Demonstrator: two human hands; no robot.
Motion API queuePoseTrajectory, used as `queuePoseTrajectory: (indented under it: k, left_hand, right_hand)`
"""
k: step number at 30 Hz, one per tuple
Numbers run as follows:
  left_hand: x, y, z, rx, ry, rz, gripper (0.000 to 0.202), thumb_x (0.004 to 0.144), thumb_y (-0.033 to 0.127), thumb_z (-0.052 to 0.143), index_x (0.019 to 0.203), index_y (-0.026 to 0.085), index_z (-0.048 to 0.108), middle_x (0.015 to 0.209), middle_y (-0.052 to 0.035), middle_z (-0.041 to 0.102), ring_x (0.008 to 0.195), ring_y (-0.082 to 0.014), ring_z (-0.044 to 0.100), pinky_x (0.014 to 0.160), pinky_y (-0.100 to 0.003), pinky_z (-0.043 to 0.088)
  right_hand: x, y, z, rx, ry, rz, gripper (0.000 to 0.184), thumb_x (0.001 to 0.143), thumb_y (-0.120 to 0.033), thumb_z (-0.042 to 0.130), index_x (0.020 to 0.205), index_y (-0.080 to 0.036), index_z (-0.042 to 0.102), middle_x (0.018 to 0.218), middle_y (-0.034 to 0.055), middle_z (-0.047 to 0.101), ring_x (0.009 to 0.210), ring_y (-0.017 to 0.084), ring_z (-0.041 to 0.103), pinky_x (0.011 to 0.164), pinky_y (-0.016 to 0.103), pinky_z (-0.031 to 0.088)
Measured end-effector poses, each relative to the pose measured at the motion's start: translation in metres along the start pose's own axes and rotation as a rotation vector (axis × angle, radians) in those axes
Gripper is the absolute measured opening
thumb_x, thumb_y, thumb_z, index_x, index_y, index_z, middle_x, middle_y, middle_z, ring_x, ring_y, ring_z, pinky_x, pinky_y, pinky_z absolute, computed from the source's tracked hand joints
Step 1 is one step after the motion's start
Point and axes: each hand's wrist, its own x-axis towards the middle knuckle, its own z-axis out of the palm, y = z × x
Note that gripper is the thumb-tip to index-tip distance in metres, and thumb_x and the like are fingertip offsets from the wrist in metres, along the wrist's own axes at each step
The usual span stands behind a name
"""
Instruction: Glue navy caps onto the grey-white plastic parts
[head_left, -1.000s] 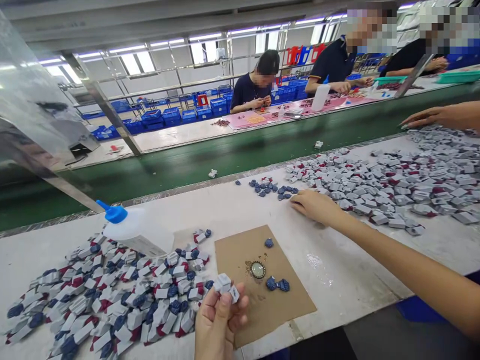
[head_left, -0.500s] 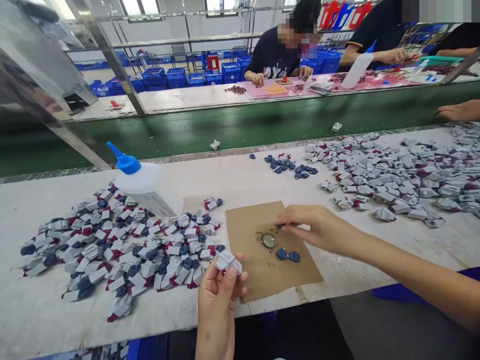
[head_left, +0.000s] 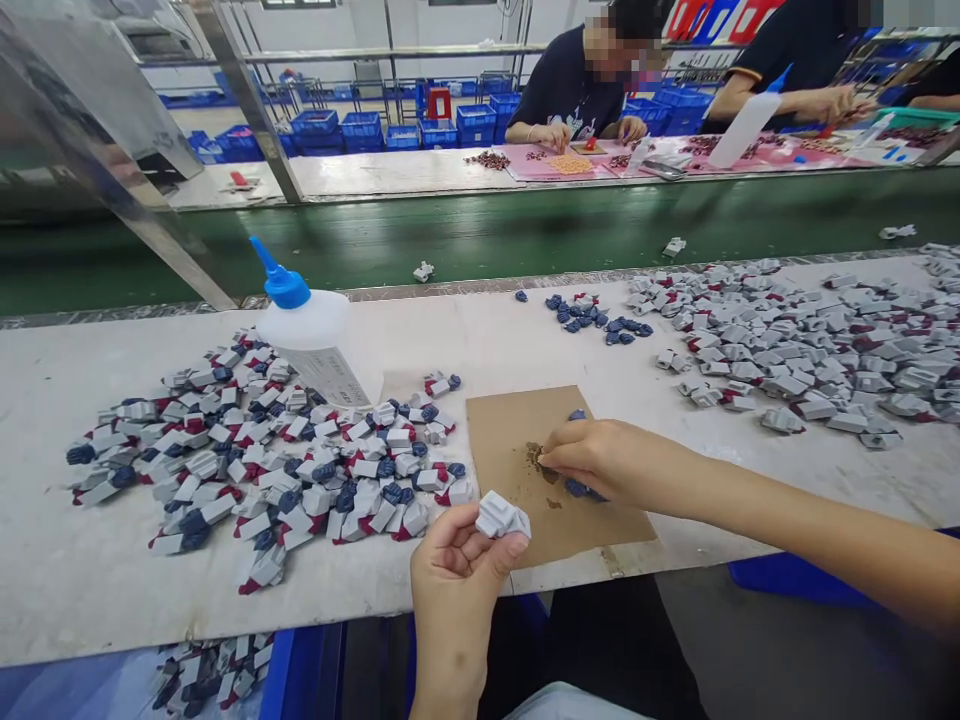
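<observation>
My left hand holds a small light grey plastic piece between thumb and fingers, above the near edge of the cardboard sheet. Over that sheet, my right hand is closed in a pinch beside a dark stain. What its fingertips hold is hidden. One dark blue piece shows just beyond the right hand, and another blue piece is partly covered beneath it. The round cap is out of sight at the right fingers.
Left of the cardboard spreads a pile of grey, blue and maroon pieces, with a blue-tipped white bottle behind. More grey pieces lie right; loose blue pieces lie beyond the cardboard. Past the green belt, people work at another table.
My right hand has moved down and left to where the round cap was showing, covering it. A blue piece now shows beyond that hand. My left hand still holds the grey piece, now turned.
</observation>
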Motion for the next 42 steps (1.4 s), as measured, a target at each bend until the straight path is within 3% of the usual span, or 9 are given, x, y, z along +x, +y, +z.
queuePoseTrajectory:
  k: [4,9,14,20,26,30,35,39,42]
  left_hand:
    - [-0.001,0.001,0.002,-0.035,0.006,-0.053,0.025,0.048,0.015,0.080,0.071,0.014,0.069,0.071,-0.0051,0.073,0.060,-0.0116,0.066,0.049,-0.012,0.048]
    - [-0.003,0.002,0.002,-0.078,-0.065,-0.069,0.020,0.051,0.016,0.080,0.067,0.014,0.068,0.068,-0.0031,0.072,0.056,-0.0077,0.062,0.050,-0.012,0.048]
    - [-0.007,0.005,0.001,-0.102,-0.113,-0.072,0.022,0.051,0.019,0.081,0.068,0.014,0.069,0.063,-0.0005,0.069,0.053,-0.0056,0.058,0.050,-0.012,0.047]
    - [-0.011,0.008,0.001,-0.098,-0.099,-0.075,0.021,0.049,0.018,0.082,0.064,0.015,0.067,0.058,0.0018,0.067,0.052,-0.0058,0.058,0.048,-0.011,0.046]
    - [-0.014,0.009,0.000,-0.025,-0.100,-0.014,0.018,0.051,0.016,0.080,0.064,0.016,0.067,0.056,0.0024,0.066,0.049,-0.0061,0.057,0.047,-0.012,0.045]
    - [-0.015,0.005,-0.002,0.018,-0.065,0.037,0.015,0.054,0.015,0.078,0.063,0.017,0.065,0.057,0.0026,0.066,0.055,-0.0088,0.061,0.054,-0.014,0.048]
    - [-0.013,0.000,-0.006,0.056,-0.043,0.058,0.015,0.059,0.018,0.076,0.065,0.017,0.062,0.057,0.0016,0.065,0.055,-0.0090,0.061,0.057,-0.016,0.049]
    - [-0.003,0.008,-0.022,0.150,-0.011,0.202,0.017,0.065,0.027,0.072,0.071,0.020,0.057,0.061,0.0024,0.061,0.051,-0.0108,0.058,0.050,-0.020,0.047]
    - [0.016,0.024,-0.042,0.524,0.269,0.548,0.025,0.072,0.027,0.065,0.096,0.022,0.059,0.080,-0.0043,0.065,0.068,-0.0165,0.060,0.063,-0.027,0.049]
  right_hand:
    - [-0.002,-0.016,-0.019,0.402,0.121,0.078,0.022,0.083,-0.018,0.052,0.096,-0.019,0.069,0.091,0.0065,0.068,0.079,0.016,0.064,0.066,0.025,0.051]
    - [-0.008,-0.049,-0.034,0.764,0.167,0.165,0.015,0.078,-0.025,0.062,0.091,-0.024,0.070,0.089,0.0036,0.066,0.080,0.015,0.064,0.064,0.021,0.052]
    - [-0.010,-0.065,-0.035,0.752,0.209,0.205,0.008,0.078,-0.027,0.063,0.081,-0.020,0.065,0.083,0.0037,0.066,0.076,0.015,0.064,0.061,0.020,0.053]
    - [-0.010,-0.065,-0.034,0.589,0.242,0.033,0.003,0.079,-0.019,0.061,0.080,-0.020,0.064,0.080,0.0024,0.067,0.080,0.015,0.064,0.070,0.022,0.051]
    - [-0.009,-0.067,-0.030,0.559,0.233,-0.046,0.007,0.081,-0.016,0.059,0.081,-0.021,0.063,0.079,0.0022,0.066,0.075,0.013,0.062,0.065,0.022,0.050]
    - [-0.006,-0.064,-0.016,0.657,0.239,-0.001,0.005,0.080,-0.018,0.061,0.077,-0.020,0.065,0.076,0.0032,0.065,0.072,0.013,0.062,0.062,0.022,0.050]
    - [-0.007,-0.073,0.008,0.856,0.382,0.150,0.006,0.080,-0.020,0.061,0.075,-0.018,0.064,0.076,0.0042,0.063,0.070,0.013,0.064,0.061,0.022,0.052]
    - [0.021,-0.075,0.003,0.872,0.268,0.063,0.008,0.079,-0.023,0.062,0.078,-0.018,0.067,0.079,0.0044,0.066,0.073,0.013,0.064,0.064,0.022,0.052]
    - [0.088,-0.046,-0.015,0.616,0.218,0.035,0.021,0.084,-0.034,0.055,0.081,-0.018,0.068,0.079,0.0035,0.068,0.073,0.014,0.063,0.067,0.025,0.051]
